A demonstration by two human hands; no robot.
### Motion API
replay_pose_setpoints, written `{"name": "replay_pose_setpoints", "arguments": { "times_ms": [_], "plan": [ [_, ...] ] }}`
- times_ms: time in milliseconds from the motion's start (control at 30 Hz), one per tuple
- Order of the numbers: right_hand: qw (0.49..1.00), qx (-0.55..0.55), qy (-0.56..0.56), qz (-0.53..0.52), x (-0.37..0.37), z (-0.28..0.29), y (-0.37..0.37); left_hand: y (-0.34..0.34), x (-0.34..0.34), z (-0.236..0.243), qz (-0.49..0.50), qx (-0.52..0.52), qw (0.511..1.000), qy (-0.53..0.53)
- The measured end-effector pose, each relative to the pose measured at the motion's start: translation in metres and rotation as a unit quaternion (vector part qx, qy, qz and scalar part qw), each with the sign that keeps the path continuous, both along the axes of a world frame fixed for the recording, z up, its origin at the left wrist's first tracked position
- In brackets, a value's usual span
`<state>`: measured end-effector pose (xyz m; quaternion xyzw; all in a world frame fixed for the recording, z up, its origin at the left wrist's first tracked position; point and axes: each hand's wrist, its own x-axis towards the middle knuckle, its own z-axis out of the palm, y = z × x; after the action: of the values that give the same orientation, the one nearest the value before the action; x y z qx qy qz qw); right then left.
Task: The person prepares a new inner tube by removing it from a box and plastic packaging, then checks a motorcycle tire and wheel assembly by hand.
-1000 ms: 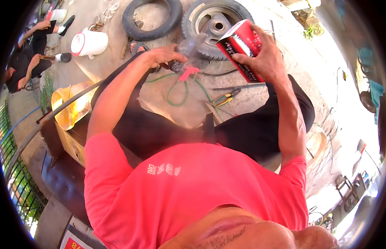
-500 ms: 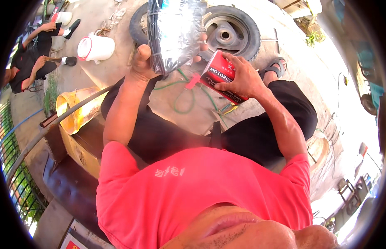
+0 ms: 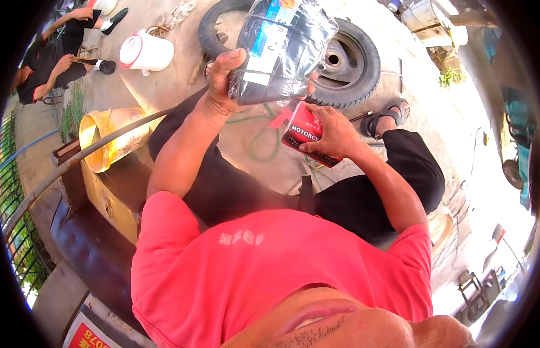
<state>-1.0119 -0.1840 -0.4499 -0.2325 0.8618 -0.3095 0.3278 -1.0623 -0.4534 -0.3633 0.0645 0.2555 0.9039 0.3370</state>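
My left hand [image 3: 221, 87] holds up a clear plastic package with a folded black inner tube [image 3: 287, 52] inside and a blue-and-white label on it. The thumb is on its near left side, and fingertips show at its right edge. Lower and to the right, my right hand [image 3: 336, 132] grips a small red-and-black cardboard box [image 3: 300, 131], thumb on the front and fingers over the top. The box is tilted and just apart from the package. Behind the package lies a motorcycle wheel [image 3: 367, 65] with its tyre, partly hidden.
A loose tyre [image 3: 209, 29] lies beside the wheel. Left are a white jug [image 3: 147, 53], a yellow bucket [image 3: 102, 139] on its side and a seated person [image 3: 61, 64]. A thin green hose [image 3: 264, 152] curls on the ground between my legs. A curved rod [image 3: 78, 168] crosses at left.
The package has shifted right and turned, so its label now faces up. The box is still in my right hand, a little lower. The view has shifted slightly.
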Motion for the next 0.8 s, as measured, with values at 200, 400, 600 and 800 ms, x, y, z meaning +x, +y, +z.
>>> {"name": "replay_pose_setpoints", "arguments": {
  "times_ms": [200,400,600,800],
  "plan": [
    [1.000,0.013,0.000,-0.007,-0.004,0.015,-0.002,0.000,0.004,0.001,-0.011,-0.017,1.000,0.004],
    [0.999,0.009,0.001,-0.032,-0.008,0.016,0.006,-0.006,0.010,-0.017,-0.014,-0.053,0.999,-0.001],
    [0.999,-0.010,0.009,-0.037,-0.005,0.010,0.012,-0.018,0.012,-0.038,0.015,-0.126,0.992,-0.005],
    [0.999,-0.021,-0.003,-0.043,-0.007,0.008,0.012,-0.012,0.010,-0.035,0.038,-0.185,0.982,0.007]
  ]
}}
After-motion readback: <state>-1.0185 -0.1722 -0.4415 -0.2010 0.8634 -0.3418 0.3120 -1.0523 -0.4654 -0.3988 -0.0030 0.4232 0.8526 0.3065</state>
